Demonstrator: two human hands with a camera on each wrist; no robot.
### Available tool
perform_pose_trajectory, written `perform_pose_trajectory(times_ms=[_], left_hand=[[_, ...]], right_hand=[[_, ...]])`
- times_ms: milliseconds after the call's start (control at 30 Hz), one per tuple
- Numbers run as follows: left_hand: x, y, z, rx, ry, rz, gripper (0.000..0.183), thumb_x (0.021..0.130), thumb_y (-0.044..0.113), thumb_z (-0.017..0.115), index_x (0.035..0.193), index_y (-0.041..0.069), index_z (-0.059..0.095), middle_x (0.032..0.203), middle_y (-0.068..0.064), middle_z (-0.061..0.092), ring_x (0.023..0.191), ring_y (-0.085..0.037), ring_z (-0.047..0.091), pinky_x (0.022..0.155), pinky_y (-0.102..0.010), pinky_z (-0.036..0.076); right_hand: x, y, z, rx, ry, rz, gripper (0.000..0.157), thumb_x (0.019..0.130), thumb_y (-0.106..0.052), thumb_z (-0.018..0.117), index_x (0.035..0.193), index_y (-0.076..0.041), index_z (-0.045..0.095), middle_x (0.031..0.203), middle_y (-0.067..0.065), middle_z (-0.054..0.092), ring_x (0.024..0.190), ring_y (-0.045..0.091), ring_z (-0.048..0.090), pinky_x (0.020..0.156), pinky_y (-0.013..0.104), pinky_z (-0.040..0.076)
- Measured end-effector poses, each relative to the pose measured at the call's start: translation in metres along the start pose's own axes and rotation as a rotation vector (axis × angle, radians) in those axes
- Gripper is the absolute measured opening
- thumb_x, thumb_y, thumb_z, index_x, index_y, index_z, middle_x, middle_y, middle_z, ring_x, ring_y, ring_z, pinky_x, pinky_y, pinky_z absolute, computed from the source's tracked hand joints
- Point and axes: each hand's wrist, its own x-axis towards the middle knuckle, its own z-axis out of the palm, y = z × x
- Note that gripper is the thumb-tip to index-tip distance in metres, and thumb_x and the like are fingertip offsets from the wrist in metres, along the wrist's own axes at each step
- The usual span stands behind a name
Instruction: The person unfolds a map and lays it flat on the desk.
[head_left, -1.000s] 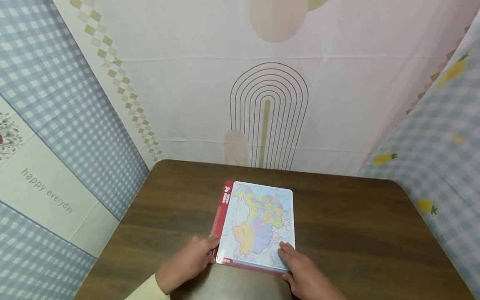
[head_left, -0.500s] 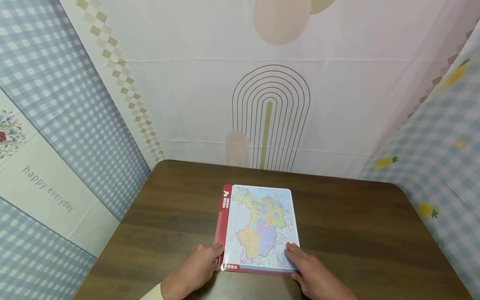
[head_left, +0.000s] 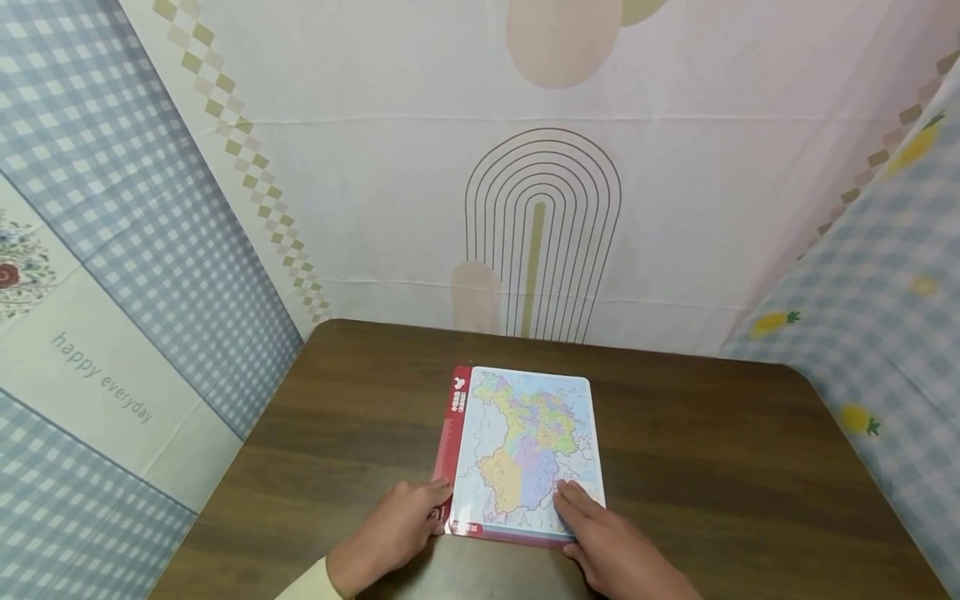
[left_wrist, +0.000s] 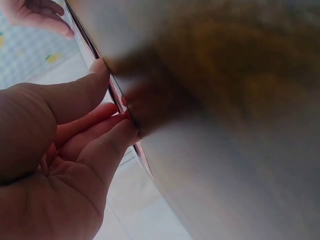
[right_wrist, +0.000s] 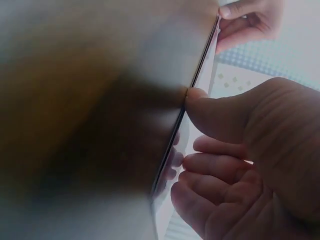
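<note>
A flat rectangular map board [head_left: 540,467] lies on the table, with a coloured map on white and a red border [head_left: 453,442] down its left side. A thin layer shows beneath its near edge. My left hand [head_left: 390,533] is at the near left corner, fingertips touching the red border and edge. In the left wrist view, that hand's thumb [left_wrist: 80,95] reaches the edge from the side. My right hand [head_left: 607,537] rests its extended fingers on the near right part, thumb by the near edge. In the right wrist view, the right thumb [right_wrist: 215,112] touches the edge.
The brown wooden table [head_left: 712,467] extends around the board. A white patterned cloth [head_left: 375,200] hangs behind it. Blue checked cloths flank it, one with lettering at left [head_left: 90,367] and one with yellow pineapples at right [head_left: 877,333].
The board first shifted slightly right and towards me, then slightly away. My left hand moved with it. My right hand's fingers have slid left across the map since the middle frame.
</note>
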Motion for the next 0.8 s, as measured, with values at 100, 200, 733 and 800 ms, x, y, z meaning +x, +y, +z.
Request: perform_pose_trajectory(times_ms=[100, 200, 733, 800], left_hand=[[0.001, 0.001, 0.001, -0.001, -0.014, -0.003, 0.039, 0.092, 0.011, 0.08, 0.131, 0.014, 0.076, 0.132, -0.003, 0.075, 0.091, -0.01, 0.07, 0.078, -0.029, 0.059], [0.002, 0.002, 0.001, -0.012, -0.035, -0.025, 0.039, 0.094, 0.014, 0.079, 0.133, 0.014, 0.075, 0.132, -0.002, 0.075, 0.088, -0.008, 0.066, 0.076, -0.025, 0.056], [0.002, -0.001, 0.001, -0.033, 0.002, 0.021, 0.034, 0.092, 0.006, 0.08, 0.124, 0.014, 0.077, 0.115, 0.003, 0.077, 0.08, -0.004, 0.061, 0.07, -0.024, 0.053], [0.003, -0.002, 0.001, -0.032, 0.009, 0.028, 0.034, 0.091, 0.006, 0.08, 0.124, 0.013, 0.077, 0.116, 0.002, 0.077, 0.082, -0.005, 0.064, 0.07, -0.025, 0.055]], right_hand=[[0.008, -0.008, 0.001, -0.03, -0.008, -0.007, 0.061, 0.1, -0.022, 0.074, 0.152, 0.001, 0.053, 0.162, 0.019, 0.049, 0.148, 0.034, 0.051, 0.107, 0.047, 0.055], [0.016, -0.016, 0.002, -0.07, 0.011, -0.038, 0.06, 0.099, -0.023, 0.074, 0.15, 0.002, 0.055, 0.16, 0.02, 0.052, 0.147, 0.032, 0.053, 0.106, 0.045, 0.056], [0.058, -0.048, 0.015, -0.086, 0.047, -0.126, 0.063, 0.099, -0.031, 0.075, 0.149, 0.002, 0.056, 0.159, 0.019, 0.053, 0.146, 0.032, 0.054, 0.101, 0.04, 0.059], [0.063, -0.051, 0.015, -0.082, 0.047, -0.131, 0.064, 0.099, -0.033, 0.075, 0.149, 0.003, 0.056, 0.158, 0.02, 0.053, 0.145, 0.033, 0.054, 0.101, 0.04, 0.059]])
